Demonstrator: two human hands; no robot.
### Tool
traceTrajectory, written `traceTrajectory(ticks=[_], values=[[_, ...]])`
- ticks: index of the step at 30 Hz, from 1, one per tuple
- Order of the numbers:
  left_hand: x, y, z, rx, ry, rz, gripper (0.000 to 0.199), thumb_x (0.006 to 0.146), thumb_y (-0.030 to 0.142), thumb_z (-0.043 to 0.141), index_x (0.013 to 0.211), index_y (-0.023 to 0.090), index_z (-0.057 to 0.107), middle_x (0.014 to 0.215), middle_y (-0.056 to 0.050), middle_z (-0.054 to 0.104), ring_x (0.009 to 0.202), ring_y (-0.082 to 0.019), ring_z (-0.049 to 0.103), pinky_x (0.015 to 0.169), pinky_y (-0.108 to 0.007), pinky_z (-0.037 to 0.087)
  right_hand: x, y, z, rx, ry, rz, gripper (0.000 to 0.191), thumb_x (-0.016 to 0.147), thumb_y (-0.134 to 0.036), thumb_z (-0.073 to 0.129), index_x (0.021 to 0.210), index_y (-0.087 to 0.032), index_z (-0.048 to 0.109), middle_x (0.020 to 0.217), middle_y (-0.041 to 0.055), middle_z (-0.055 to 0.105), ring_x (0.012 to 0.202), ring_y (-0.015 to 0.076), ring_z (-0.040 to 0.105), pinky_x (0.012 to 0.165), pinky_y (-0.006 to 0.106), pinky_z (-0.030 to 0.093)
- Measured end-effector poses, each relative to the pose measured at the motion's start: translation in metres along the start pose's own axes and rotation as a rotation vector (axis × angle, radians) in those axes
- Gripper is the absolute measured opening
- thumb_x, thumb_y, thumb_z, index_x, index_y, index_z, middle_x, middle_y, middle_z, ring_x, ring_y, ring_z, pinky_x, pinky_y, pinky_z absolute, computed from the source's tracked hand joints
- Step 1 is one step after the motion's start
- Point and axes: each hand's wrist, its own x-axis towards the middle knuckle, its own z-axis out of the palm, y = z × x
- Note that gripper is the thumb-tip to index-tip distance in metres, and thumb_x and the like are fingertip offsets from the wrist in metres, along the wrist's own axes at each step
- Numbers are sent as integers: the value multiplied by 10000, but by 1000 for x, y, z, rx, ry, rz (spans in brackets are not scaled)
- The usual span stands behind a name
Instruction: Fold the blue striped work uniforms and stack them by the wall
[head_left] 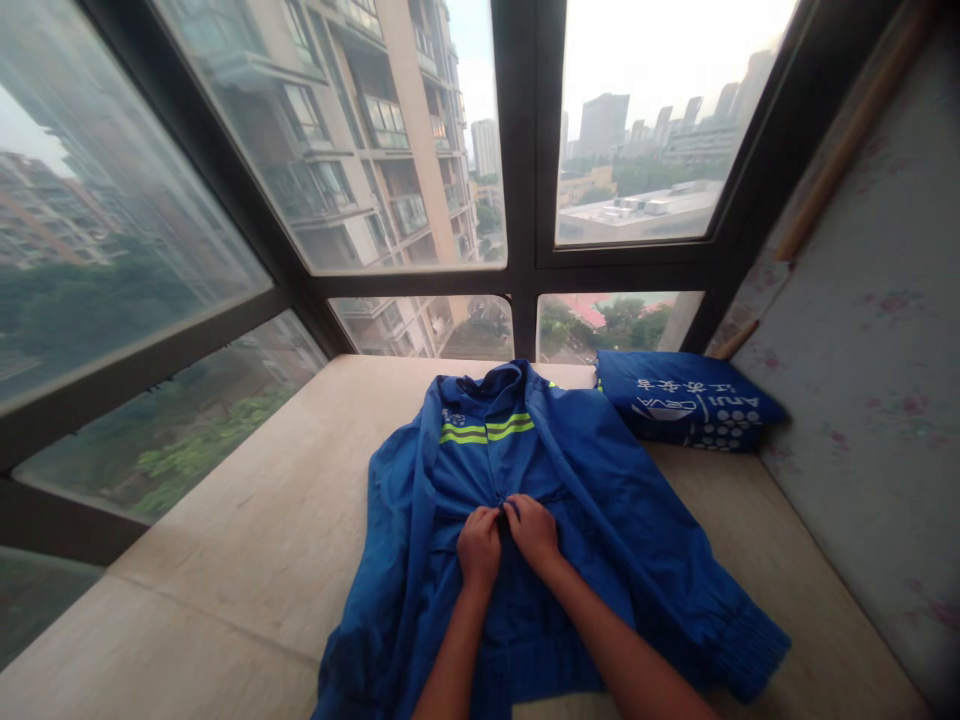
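A blue work jacket (465, 470) with yellow-green and grey stripes across the chest lies front up, collar toward the window. Its sleeves spread down to the left and right. At the middle of the front placket, my left hand (479, 547) and my right hand (532, 528) meet, fingers pinched closed on the cloth edges. Between the fingertips a bit of placket is lifted. Whether a button or other fastener is in the fingers is hidden.
A folded blue garment (675, 390) with white lettering lies at the back right. The pale stone ledge (247, 520) carries both. Dark-framed windows (525, 200) rise at the back and left; a flower-patterned wall (862, 400) bounds the right, with a wooden stick (847, 140) along it.
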Motion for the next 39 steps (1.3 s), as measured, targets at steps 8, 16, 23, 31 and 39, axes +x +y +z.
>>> traceTrajectory(ticks=[8, 16, 23, 31, 39], values=[[-22, -21, -27, -6, -20, 83, 385, 906, 98, 380, 1074, 201, 710, 987, -63, 709, 930, -192, 662, 837, -324, 546, 24, 23, -30, 12, 82, 79, 324, 957, -317, 419, 1004, -216, 723, 972, 61, 762, 909, 199, 704, 796, 245, 493], [0, -52, -76, 52, -10, 74, 451, 811, 22, 402, 1074, 223, 707, 1051, -56, 708, 988, -219, 649, 896, -383, 539, 8, 43, -83, -109, 116, 50, 309, 895, -188, 454, 1061, -189, 715, 1067, 111, 714, 995, 237, 652, 901, 315, 452], [32, 3, -29, 99, 4, 64, 400, 865, 143, 496, 1241, 185, 626, 1268, -99, 641, 1214, -232, 561, 1059, -392, 438, 22, -20, -41, -161, -50, -202, 403, 888, -212, 541, 1285, -198, 609, 1256, 113, 654, 1190, 249, 556, 1033, 359, 360], [47, -6, 3, 156, 38, -86, 297, 908, 178, 471, 1098, 189, 699, 1107, -94, 721, 1050, -249, 641, 892, -394, 459, 25, 1, -11, -53, -44, -123, 281, 931, -208, 476, 1065, -191, 723, 1057, 70, 739, 988, 188, 676, 852, 251, 466], [46, -6, 0, 155, -55, -5, 304, 912, 139, 455, 1004, 229, 730, 906, -38, 690, 869, -185, 623, 759, -310, 386, 22, 3, 0, 2, -19, -85, 302, 946, -226, 457, 1081, -200, 725, 1077, 83, 737, 1004, 207, 678, 883, 274, 468]])
